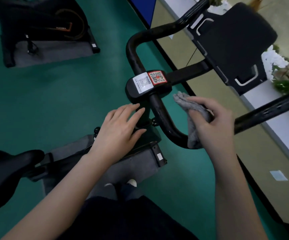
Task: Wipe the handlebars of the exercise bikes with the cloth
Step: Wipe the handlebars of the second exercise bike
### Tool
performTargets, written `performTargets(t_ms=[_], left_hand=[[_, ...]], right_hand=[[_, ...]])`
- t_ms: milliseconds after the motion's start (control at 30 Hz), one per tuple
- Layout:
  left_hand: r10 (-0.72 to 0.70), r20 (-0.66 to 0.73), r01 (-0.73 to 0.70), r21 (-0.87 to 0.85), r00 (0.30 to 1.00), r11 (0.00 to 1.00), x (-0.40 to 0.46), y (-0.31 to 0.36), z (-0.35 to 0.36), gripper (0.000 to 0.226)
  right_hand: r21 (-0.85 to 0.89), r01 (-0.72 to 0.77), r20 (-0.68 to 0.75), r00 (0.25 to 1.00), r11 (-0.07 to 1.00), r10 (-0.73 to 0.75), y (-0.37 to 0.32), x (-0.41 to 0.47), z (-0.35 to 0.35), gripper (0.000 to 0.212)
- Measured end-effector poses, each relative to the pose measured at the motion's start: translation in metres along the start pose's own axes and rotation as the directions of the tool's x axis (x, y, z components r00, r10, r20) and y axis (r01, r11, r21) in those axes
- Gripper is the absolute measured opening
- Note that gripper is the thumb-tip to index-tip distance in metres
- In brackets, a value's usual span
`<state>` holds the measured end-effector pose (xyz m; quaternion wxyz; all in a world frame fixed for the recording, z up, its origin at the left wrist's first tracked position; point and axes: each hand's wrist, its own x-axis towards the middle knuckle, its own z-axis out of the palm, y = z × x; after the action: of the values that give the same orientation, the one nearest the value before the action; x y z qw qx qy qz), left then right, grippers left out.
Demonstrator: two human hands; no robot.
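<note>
A black exercise bike's handlebars (161, 116) curve through the middle of the view, joined at a centre block (140, 94) with two QR stickers. My right hand (214, 122) grips a bunched grey cloth (192, 118) beside the near bend of the bar; the cloth's lower end lies against that bend. My left hand (121, 129) hovers flat with straight fingers over the bike's stem, just left of the bar, holding nothing. A black tablet holder (232, 49) stands beyond the bars.
The bike's black saddle (5, 174) is at the lower left, its grey frame (136, 163) beneath my arms. A second exercise bike (41, 26) stands at the top left on the green floor (71, 94). A window ledge (279, 129) runs along the right.
</note>
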<state>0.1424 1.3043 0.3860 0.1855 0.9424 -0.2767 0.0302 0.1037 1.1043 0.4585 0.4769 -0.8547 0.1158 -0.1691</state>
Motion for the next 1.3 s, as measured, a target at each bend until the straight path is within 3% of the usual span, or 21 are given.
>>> performTargets(t_ms=[167,333,500,600,700,767,933,1167,1300], left_hand=[[0.023,-0.079,-0.024,-0.009,0.997,1.000,0.011,-0.003,-0.008,0.052],[0.093,-0.140,-0.100,-0.040,0.986,0.994,0.027,-0.015,-0.015,0.052],[0.202,-0.103,-0.208,-0.052,0.974,0.977,0.048,-0.023,-0.019,0.058],[0.266,-0.076,-0.271,-0.069,0.961,0.960,0.063,-0.026,-0.020,0.061],[0.317,-0.079,-0.324,-0.099,0.945,0.941,0.073,-0.030,-0.019,0.060],[0.338,-0.092,-0.348,-0.124,0.937,0.929,0.076,-0.033,-0.017,0.060],[0.362,-0.083,-0.371,-0.192,0.929,0.909,0.080,-0.042,-0.015,0.064],[0.371,-0.083,-0.379,-0.272,0.925,0.884,0.085,-0.050,-0.015,0.062],[0.365,-0.095,-0.376,-0.305,0.926,0.875,0.087,-0.050,-0.015,0.059]], right_hand=[[-0.139,-0.033,0.153,0.987,0.990,0.054,-0.004,0.030,0.037,0.024],[-0.243,-0.062,0.150,0.984,0.968,0.101,-0.006,0.032,0.048,0.022],[-0.346,-0.135,0.171,0.964,0.929,0.204,-0.011,0.015,0.026,0.028],[-0.358,-0.224,0.109,0.954,0.907,0.279,-0.017,0.003,0.017,0.042],[-0.326,-0.265,-0.021,0.962,0.908,0.273,-0.020,0.003,0.026,0.036],[-0.321,-0.224,-0.078,0.975,0.920,0.210,-0.023,0.012,0.042,0.027],[-0.320,-0.137,-0.083,0.990,0.937,0.117,-0.029,0.010,0.075,0.027],[-0.321,-0.220,-0.199,0.967,0.921,0.161,-0.026,-0.015,0.060,0.029],[-0.352,-0.115,-0.275,0.961,0.929,0.015,-0.027,-0.003,0.087,0.023]])
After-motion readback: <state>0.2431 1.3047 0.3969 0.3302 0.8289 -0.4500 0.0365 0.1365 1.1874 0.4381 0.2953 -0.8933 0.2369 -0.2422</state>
